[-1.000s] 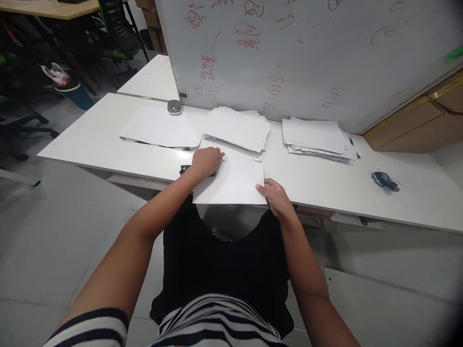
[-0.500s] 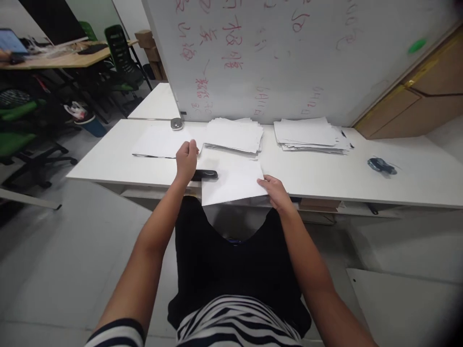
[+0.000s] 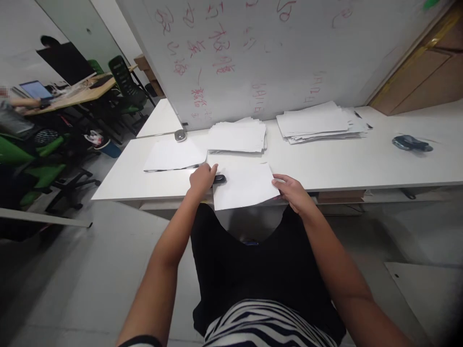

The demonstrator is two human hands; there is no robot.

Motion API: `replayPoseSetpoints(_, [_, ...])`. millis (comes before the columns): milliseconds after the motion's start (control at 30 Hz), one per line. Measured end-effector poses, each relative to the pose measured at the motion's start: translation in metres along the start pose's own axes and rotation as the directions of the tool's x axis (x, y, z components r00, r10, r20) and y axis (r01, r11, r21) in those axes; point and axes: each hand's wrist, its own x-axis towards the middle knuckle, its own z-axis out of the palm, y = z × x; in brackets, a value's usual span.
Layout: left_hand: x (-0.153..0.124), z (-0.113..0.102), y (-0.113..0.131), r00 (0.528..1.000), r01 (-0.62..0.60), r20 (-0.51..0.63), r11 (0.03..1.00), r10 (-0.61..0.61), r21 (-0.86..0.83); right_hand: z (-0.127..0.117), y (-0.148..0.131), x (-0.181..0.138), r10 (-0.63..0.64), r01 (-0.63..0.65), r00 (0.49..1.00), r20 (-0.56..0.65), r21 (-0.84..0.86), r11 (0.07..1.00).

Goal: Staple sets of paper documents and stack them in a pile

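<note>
My left hand (image 3: 202,179) is closed and lies over the rear of a black stapler (image 3: 220,179). Only the stapler's front end shows, reaching over the left edge of some white paper (image 3: 244,188). My right hand (image 3: 292,191) pinches that paper at its right edge, thumb on top and fingers underneath. The paper's near edge juts past the front of the desk. Whether it is one sheet or more, I cannot tell.
Behind the paper are a left stack of sheets (image 3: 237,136) and a right stack (image 3: 314,123) on the white desk (image 3: 354,166). More paper (image 3: 173,154) lies left, near a computer mouse (image 3: 180,135). A dark blue object (image 3: 412,143) lies right; a whiteboard (image 3: 231,62) stands behind.
My left hand has come down from above onto the stapler, covering more of it. My right hand still holds the paper. The view has turned, and a seated person shows at far left.
</note>
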Motion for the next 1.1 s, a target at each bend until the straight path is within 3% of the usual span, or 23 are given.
replayPoseSetpoints(67, [0.002, 0.002, 0.004, 0.996, -0.080, -0.041, 0.994, 0.083, 0.078, 0.002, -0.003, 0.001, -0.008, 0.009, 0.999, 0.044, -0.021, 1.000])
replayPoseSetpoints(133, [0.005, 0.004, 0.006, 0.993, -0.117, -0.009, 0.989, 0.118, 0.087, 0.005, -0.005, 0.002, -0.018, 0.023, 0.995, 0.095, -0.055, 0.998])
replayPoseSetpoints(267, [0.011, 0.003, -0.001, 0.996, -0.045, 0.069, 0.989, 0.055, -0.143, 0.010, -0.001, 0.004, -0.059, 0.076, 0.988, 0.140, -0.121, 0.990])
replayPoseSetpoints(367, [0.008, 0.000, -0.010, 0.995, -0.018, -0.100, 0.927, -0.021, -0.375, 0.012, 0.008, 0.005, -0.118, 0.133, 0.988, 0.102, -0.152, 0.979])
replayPoseSetpoints(467, [-0.008, -0.001, -0.021, 0.928, -0.096, -0.359, 0.865, -0.101, -0.492, 0.003, 0.009, 0.004, -0.143, 0.149, 0.989, 0.048, -0.164, 0.975])
replayPoseSetpoints(533, [-0.022, 0.002, -0.029, 0.906, -0.192, -0.423, 0.890, -0.001, -0.414, -0.012, 0.000, 0.002, -0.153, 0.150, 0.988, -0.006, -0.177, 0.973])
replayPoseSetpoints(600, [-0.033, 0.010, -0.038, 0.921, -0.286, -0.346, 0.916, 0.181, -0.280, -0.034, -0.013, -0.001, -0.177, 0.159, 0.981, -0.076, -0.204, 0.966])
replayPoseSetpoints(667, [-0.037, 0.020, -0.044, 0.925, -0.317, -0.280, 0.929, 0.258, -0.193, -0.059, -0.028, -0.005, -0.241, 0.201, 0.955, -0.171, -0.223, 0.954])
replayPoseSetpoints(800, [-0.035, 0.033, -0.046, 0.928, -0.256, -0.318, 0.952, 0.195, -0.165, -0.098, -0.046, -0.016, -0.420, 0.355, 0.808, -0.414, -0.228, 0.907])
replayPoseSetpoints(867, [-0.033, 0.036, -0.042, 0.929, -0.214, -0.340, 0.963, 0.149, -0.163, -0.106, -0.046, -0.021, -0.447, 0.388, 0.760, -0.472, -0.221, 0.895])
replayPoseSetpoints(1100, [-0.033, 0.040, -0.038, 0.907, -0.163, -0.408, 0.980, 0.103, -0.115, -0.111, -0.029, -0.025, -0.379, 0.380, 0.775, -0.506, -0.105, 0.919])
